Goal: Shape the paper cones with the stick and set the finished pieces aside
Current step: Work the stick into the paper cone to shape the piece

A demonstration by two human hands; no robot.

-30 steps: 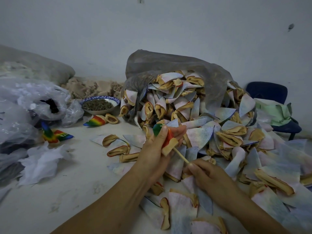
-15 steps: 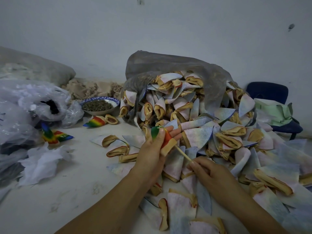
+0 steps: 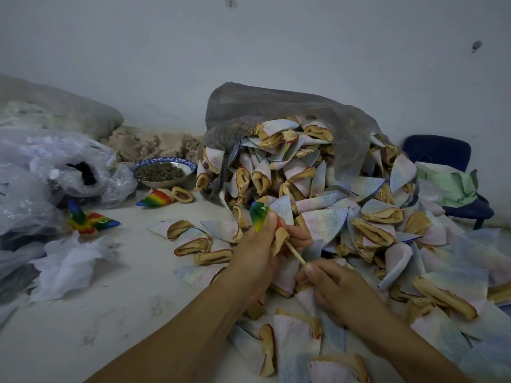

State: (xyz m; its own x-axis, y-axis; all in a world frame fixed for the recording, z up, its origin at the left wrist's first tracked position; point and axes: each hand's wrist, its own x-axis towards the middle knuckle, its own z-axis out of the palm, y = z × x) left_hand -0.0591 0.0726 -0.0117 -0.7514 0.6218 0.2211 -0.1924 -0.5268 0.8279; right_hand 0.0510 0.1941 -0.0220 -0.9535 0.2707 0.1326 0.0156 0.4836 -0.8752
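1. Curling round the rainbow cone (image 3: 260,217), the left hand (image 3: 255,252) is holding it above the pile (image 3: 373,217).
2. The right hand (image 3: 329,283) is pinching the stick (image 3: 296,252).
3. Paper is seeming light, crushable (grip mid-body).

Bare left hand (image 3: 260,244) and right hand (image 3: 329,283), bare forearms
Both arms are uncovered from the fingertips to the bottom edge of the view. The left forearm (image 3: 193,327) shows faint tendon ridges near the wrist; the right forearm (image 3: 401,344) looks smooth. The visible nails are short and plain.
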